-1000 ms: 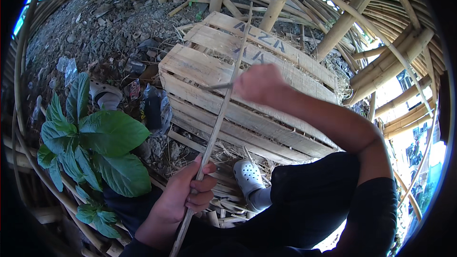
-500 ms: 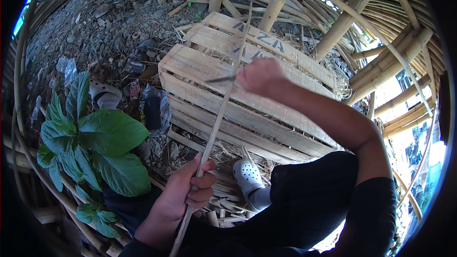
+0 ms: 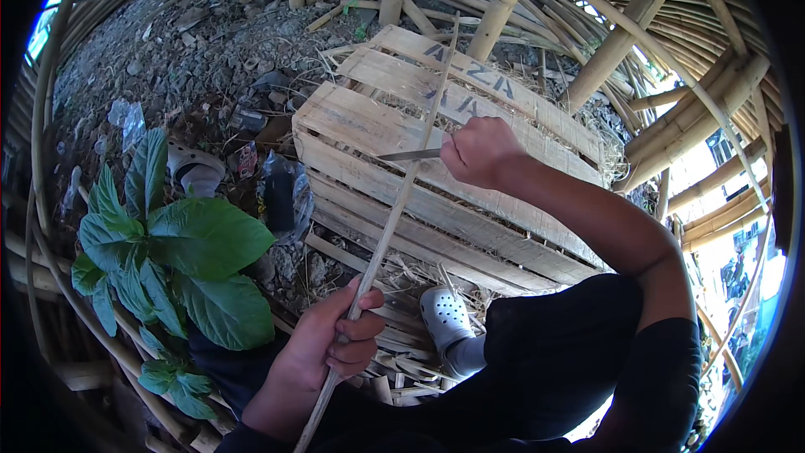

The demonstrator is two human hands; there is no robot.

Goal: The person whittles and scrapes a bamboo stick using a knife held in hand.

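My left hand (image 3: 323, 352) is low in view, fingers (image 3: 356, 344) wrapped tight round a long thin bamboo strip (image 3: 394, 218). The strip runs up and away from my lap, slanting to the right, its far end reaching over the top edge of the wooden crate (image 3: 377, 130). Its lower end passes under my palm and goes out of the bottom of the view.

My right hand (image 3: 478, 151) is further out, over the crate, fingers curled closed on the handle of a knife (image 3: 411, 153). The blade points to my left, about level, and meets the strip roughly at its middle. Blade and strip touch there; how deep it sits I cannot tell.

The crate lies tilted on gravel ground, slats pale, dark painted marks on the upper boards. Dry shavings and split offcuts lie below it, near my grey perforated clog (image 3: 447, 319). A broad-leaved green plant (image 3: 180, 252) stands on my left, just beside my left wrist. A second clog (image 3: 197, 172) lies beyond the plant. Bamboo poles (image 3: 503, 0) ring the whole spot.
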